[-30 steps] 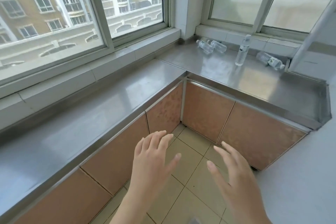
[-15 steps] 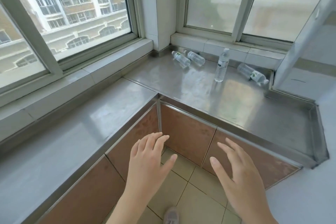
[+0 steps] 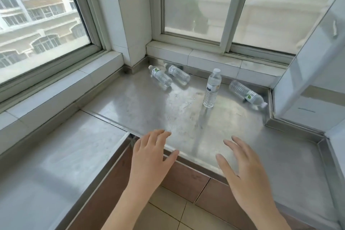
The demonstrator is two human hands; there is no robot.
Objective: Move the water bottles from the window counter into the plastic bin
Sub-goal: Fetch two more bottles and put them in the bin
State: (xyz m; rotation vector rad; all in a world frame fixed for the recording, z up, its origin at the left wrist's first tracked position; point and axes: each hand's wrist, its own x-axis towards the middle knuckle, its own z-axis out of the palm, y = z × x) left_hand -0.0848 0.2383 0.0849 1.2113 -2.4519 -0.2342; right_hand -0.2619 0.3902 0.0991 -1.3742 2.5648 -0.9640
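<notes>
Four water bottles sit on the steel counter (image 3: 141,110) below the back window (image 3: 192,3). One upright bottle (image 3: 212,88) stands out from the sill. Left of it, two lying bottles (image 3: 160,77) (image 3: 178,74) rest side by side near the tiled corner. Right of it, another lying bottle (image 3: 246,94) points its cap toward the side wall. The left hand (image 3: 150,157) and right hand (image 3: 244,172) hover at the counter's front edge, well short of the upright bottle, fingers spread and straight, holding nothing.

labels: four bottles (image 3: 212,87) on far counter (image 3: 186,117) carry labels | print too small and blurred | readable text: none | green leaf marks only
</notes>
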